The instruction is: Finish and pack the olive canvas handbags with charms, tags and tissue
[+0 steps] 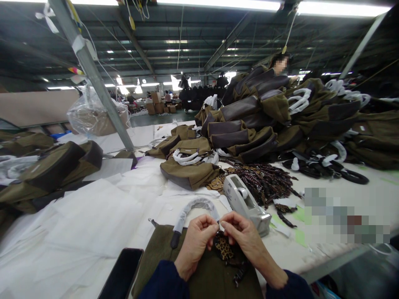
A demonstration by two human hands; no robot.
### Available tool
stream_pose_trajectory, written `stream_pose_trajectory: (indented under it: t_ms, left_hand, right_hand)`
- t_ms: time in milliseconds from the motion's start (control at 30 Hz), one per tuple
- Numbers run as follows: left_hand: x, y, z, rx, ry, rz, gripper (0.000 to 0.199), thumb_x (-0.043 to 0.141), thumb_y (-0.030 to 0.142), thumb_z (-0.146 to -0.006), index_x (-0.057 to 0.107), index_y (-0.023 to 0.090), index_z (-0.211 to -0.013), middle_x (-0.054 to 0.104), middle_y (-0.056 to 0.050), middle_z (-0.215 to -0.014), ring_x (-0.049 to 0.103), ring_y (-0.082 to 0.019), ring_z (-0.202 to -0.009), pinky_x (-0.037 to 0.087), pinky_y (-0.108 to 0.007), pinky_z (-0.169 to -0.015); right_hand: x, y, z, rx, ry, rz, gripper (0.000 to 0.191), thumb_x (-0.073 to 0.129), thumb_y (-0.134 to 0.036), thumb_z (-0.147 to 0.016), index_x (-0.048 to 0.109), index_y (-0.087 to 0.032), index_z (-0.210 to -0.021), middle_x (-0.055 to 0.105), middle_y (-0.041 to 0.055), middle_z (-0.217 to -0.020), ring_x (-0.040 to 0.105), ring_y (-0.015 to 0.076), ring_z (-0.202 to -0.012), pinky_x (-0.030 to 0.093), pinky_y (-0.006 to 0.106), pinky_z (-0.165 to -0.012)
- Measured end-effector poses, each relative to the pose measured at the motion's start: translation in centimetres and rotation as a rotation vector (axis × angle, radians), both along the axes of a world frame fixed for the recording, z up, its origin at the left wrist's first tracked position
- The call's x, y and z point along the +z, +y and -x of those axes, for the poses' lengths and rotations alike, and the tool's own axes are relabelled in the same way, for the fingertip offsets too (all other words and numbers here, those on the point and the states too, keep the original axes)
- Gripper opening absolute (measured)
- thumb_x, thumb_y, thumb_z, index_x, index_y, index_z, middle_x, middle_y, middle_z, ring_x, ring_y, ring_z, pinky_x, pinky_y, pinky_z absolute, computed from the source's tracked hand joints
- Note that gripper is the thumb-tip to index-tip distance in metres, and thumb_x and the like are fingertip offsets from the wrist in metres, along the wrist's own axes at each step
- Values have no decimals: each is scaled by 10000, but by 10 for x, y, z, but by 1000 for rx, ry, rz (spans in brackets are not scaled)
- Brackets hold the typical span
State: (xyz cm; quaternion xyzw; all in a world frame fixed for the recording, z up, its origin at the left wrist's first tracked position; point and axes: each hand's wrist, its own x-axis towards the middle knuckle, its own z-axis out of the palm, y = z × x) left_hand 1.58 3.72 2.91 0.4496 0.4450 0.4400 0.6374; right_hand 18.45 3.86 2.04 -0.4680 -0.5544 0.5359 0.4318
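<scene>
An olive-green fabric bag (162, 257) lies in front of me, its arched handle (199, 203) wrapped in clear plastic. At the handle's right end, my left hand (199, 241) is closed in a pinch; what sits between its fingertips is too small to make out. Almost fingertip to fingertip with it, my right hand (245, 234) pinches at the top of a leopard-print charm (223, 247). This charm hangs over the bag, with a dark strap and small metal clasp (237, 276) lying below it.
A grey tape dispenser (246, 203) stands just beyond my right hand. Behind it lies a heap of patterned dark straps (264, 180). Olive bags (243, 112) are piled high at the back. White sheets (84, 220) cover the table's left, and a phone (121, 274) lies beside the bag.
</scene>
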Motion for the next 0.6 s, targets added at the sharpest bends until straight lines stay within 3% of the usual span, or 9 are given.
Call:
stream_pose_trajectory:
  t_ms: [400, 600]
  left_hand:
    - [-5, -3, -1, -2, -34, -5, 255, 723, 359, -767, 597, 138, -751, 514, 55, -550, 350, -37, -430, 273, -164, -420]
    - [-9, 1, -1, -45, -29, 7, 271, 714, 380, -777, 576, 147, -764, 511, 57, -550, 386, -46, -439, 320, -165, -435]
  right_hand:
    - [-1, -5, 11, -11, -65, -126, 312, 617, -482, -886, 598, -184, -797, 560, -31, -674, 510, 111, -586, 418, 230, -565]
    - [-6, -4, 11, -8, -77, -101, 297, 605, -471, -890, 599, -183, -819, 554, -34, -668, 499, 106, -549, 415, 228, -546]
